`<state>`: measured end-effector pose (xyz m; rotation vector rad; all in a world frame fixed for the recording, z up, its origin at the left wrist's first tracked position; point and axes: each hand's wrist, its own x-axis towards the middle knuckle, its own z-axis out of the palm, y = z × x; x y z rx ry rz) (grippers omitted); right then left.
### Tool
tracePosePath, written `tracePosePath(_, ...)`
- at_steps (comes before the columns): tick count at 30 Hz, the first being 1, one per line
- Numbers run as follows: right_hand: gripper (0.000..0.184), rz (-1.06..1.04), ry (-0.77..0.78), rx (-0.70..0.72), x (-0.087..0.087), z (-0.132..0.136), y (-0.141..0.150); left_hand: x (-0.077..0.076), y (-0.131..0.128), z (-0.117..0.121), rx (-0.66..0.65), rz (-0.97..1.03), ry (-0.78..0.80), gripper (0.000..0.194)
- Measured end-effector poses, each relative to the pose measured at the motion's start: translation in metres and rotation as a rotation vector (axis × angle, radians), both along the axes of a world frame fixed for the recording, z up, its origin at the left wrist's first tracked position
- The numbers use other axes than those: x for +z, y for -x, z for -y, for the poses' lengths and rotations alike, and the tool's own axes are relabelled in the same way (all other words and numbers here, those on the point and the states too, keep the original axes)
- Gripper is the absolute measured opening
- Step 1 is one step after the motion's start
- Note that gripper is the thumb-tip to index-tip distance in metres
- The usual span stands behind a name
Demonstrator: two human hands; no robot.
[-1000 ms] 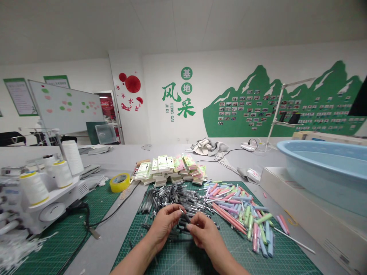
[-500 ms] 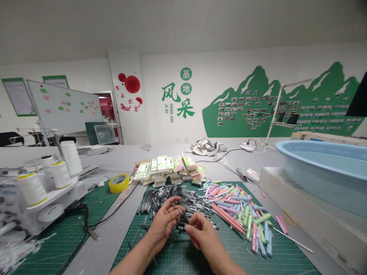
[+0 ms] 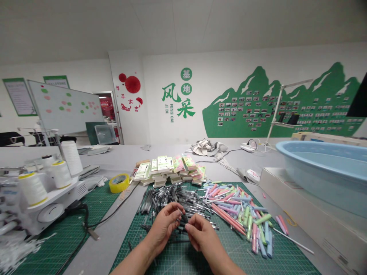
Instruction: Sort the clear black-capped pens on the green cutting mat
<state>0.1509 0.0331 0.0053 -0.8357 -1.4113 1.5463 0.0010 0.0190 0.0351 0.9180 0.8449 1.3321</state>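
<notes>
Above the green cutting mat (image 3: 186, 263), my left hand (image 3: 166, 222) and my right hand (image 3: 203, 231) are close together. Fingertips of both hands pinch a small dark pen part (image 3: 184, 218), largely hidden by the fingers; whether it is a cap or a barrel cannot be told. Just behind and beneath them lies a heap of black and clear pens (image 3: 192, 198). To the right of my right hand is a loose pile of pastel pen parts (image 3: 241, 206) in pink, blue, green and purple, with some thin white sticks among them.
Stacked paper pads (image 3: 164, 164) stand behind the pens. A yellow tape roll (image 3: 119, 183) and a sewing machine (image 3: 54, 202) with white thread cones are at left. At right, a blue basin (image 3: 323, 164) rests on a white box (image 3: 301, 214). Grey cloth (image 3: 205, 147) lies farther back.
My left hand's fingers have curled in and lowered toward the dark pen part. My right hand has hardly moved, still pinching. The piles look the same.
</notes>
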Motion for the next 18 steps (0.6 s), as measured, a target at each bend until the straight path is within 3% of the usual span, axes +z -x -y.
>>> tracePosePath(5, 0.037, 0.027, 0.03, 0.039, 0.0047, 0.0026, -0.0013, -0.0023, 0.001, -0.0023, 0.055, -0.048, 0.027, 0.021)
tracePosePath(11, 0.036, 0.034, 0.017, 0.027, 0.0097, 0.005, -0.0015, -0.0016, -0.0007, -0.001, 0.01, 0.01, -0.001, 0.025)
tracePosePath(18, 0.036, 0.063, -0.015, 0.07, 0.0093, 0.0052, -0.0021, -0.004, 0.002, -0.003, 0.059, -0.104, -0.061, 0.02)
